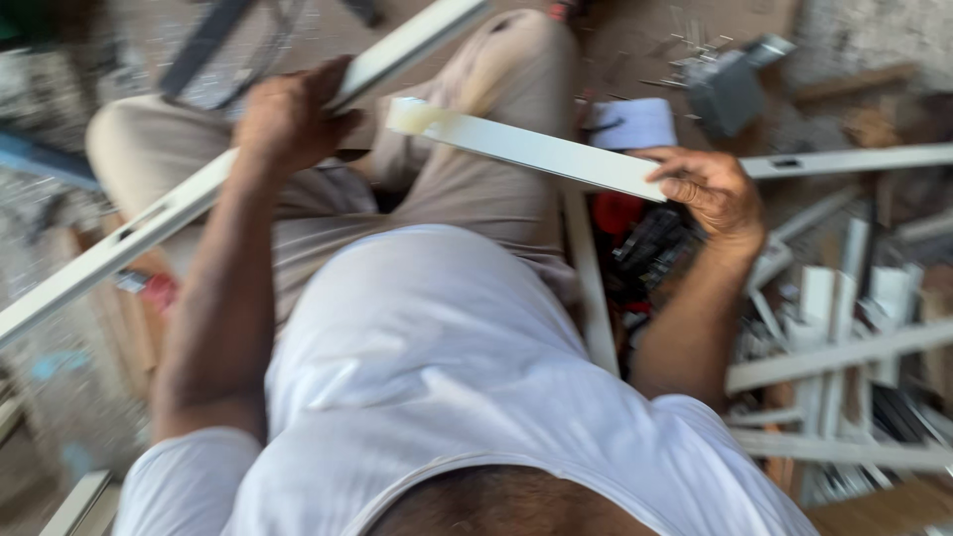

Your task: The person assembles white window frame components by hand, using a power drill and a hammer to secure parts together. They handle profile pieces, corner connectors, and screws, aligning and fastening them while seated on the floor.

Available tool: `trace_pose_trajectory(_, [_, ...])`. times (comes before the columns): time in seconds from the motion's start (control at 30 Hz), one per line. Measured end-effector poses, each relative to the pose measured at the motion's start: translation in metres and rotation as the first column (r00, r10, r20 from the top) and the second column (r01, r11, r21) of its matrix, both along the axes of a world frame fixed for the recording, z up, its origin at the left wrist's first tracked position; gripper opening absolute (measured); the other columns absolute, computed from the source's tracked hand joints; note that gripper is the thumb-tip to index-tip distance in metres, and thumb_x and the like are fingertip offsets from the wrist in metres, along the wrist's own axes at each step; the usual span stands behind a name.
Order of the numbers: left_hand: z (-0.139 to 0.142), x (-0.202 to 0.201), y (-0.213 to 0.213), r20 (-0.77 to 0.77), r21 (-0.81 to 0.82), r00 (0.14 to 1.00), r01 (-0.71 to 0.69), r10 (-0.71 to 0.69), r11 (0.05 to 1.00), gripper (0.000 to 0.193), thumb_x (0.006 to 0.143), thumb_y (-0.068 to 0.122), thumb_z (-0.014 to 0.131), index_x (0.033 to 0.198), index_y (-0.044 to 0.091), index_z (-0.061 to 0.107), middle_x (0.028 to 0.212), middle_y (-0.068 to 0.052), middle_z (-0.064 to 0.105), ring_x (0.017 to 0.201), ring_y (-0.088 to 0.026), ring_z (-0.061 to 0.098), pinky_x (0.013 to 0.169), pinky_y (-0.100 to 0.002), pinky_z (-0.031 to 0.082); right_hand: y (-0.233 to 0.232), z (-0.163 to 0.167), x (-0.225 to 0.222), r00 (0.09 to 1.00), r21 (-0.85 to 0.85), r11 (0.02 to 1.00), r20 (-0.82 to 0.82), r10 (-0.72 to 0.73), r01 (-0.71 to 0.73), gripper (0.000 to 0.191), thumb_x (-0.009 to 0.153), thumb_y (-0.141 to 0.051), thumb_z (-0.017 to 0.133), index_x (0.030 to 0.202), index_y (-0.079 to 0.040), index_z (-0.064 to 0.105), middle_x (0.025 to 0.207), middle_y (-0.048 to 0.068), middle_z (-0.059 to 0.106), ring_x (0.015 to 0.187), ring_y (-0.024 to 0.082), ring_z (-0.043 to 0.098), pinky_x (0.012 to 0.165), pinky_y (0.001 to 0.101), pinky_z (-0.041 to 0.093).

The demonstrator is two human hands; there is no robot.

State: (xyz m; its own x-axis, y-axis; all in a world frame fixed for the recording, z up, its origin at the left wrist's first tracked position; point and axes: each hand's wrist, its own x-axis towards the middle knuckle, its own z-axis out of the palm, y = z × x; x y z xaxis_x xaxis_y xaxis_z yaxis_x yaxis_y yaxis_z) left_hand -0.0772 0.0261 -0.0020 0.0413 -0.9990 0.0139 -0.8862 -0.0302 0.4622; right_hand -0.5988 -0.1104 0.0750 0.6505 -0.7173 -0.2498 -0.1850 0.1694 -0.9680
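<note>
Head camera looks down on a seated person in a white shirt (467, 397) and beige trousers (496, 169), and the whole picture is blurred, so small details cannot be read. The left hand (288, 114) is curled over a long white bar (129, 238), which runs from the near left edge up across the knees toward the far middle; the fingers seem wrapped on its far side, but how firmly they press I cannot tell. The right hand (710, 189) is closed on the right end of a shorter white strip (526, 149), fingers bent over its top edge, and this strip lies across the right thigh with its left end free, pointing toward the long bar. The two pieces are near each other but apart. On the floor to the right lies a heap of white offcuts (844, 347), with some red and black things (645, 238) close by the right leg, and at the far right a grey metal box (730, 89) among scattered screws. In my judgement, the free end of the strip could swing and strike the long bar or the knee, because it is held only at one end. The long bar could also tip or slide off the legs, since one hand grips it near its far part and much of its length hangs to the left.
</note>
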Motion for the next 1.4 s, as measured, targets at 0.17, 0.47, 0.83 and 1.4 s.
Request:
trace_pose_trajectory(0.17, [0.005,0.001,0.001,-0.058,-0.03,0.998,-0.013,0.012,0.999,0.072,0.087,0.04,0.083,0.148,0.012,0.057,0.113,-0.017,0.075,0.095,-0.037,0.073,0.083,-0.047,0.058,-0.003,-0.032,0.014,0.952,-0.061,0.995,-0.302,0.052,-0.073,0.05,0.083,-0.008,0.078,0.13,-0.002,0.061,0.12,0.012,0.069,0.112,0.017,0.064,0.095,0.032,0.053])
trace_pose_trajectory(0.47, [0.012,-0.007,0.004,-0.124,-0.044,0.986,-0.119,0.112,0.992,0.066,0.088,0.049,0.084,0.142,0.018,0.061,0.107,-0.012,0.076,0.092,-0.034,0.074,0.078,-0.047,0.059,0.014,-0.033,0.115,0.509,-0.315,0.792,-0.861,-0.007,-0.522,0.064,0.076,-0.044,0.09,0.119,-0.005,0.061,0.117,0.021,0.068,0.108,0.041,0.066,0.09,0.0505,0.053])
trace_pose_trajectory(0.83, [0.052,-0.007,0.016,-0.095,-0.036,0.973,-0.214,0.21,0.976,0.068,0.085,0.049,0.079,0.145,0.025,0.058,0.101,-0.011,0.071,0.084,-0.032,0.072,0.071,-0.045,0.059,0.007,-0.054,0.152,0.75,-0.585,0.767,-0.624,-0.219,-0.263,0.051,0.082,-0.043,0.084,0.119,-0.01,0.071,0.107,0.016,0.075,0.098,0.037,0.071,0.085,0.0486,0.057])
trace_pose_trajectory(1.4, [0.138,0.023,0.075,0.063,-0.497,0.956,-0.218,0.285,0.84,0.067,0.089,0.032,0.087,0.148,0.017,0.059,0.093,-0.008,0.059,0.085,-0.027,0.06,0.08,-0.044,0.05,-0.047,0.049,0.264,0.903,-0.504,0.848,0.423,0.076,0.165,0.035,0.105,-0.008,0.082,0.125,-0.003,0.054,0.106,0.004,0.064,0.092,0.013,0.063,0.087,0.0276,0.055])
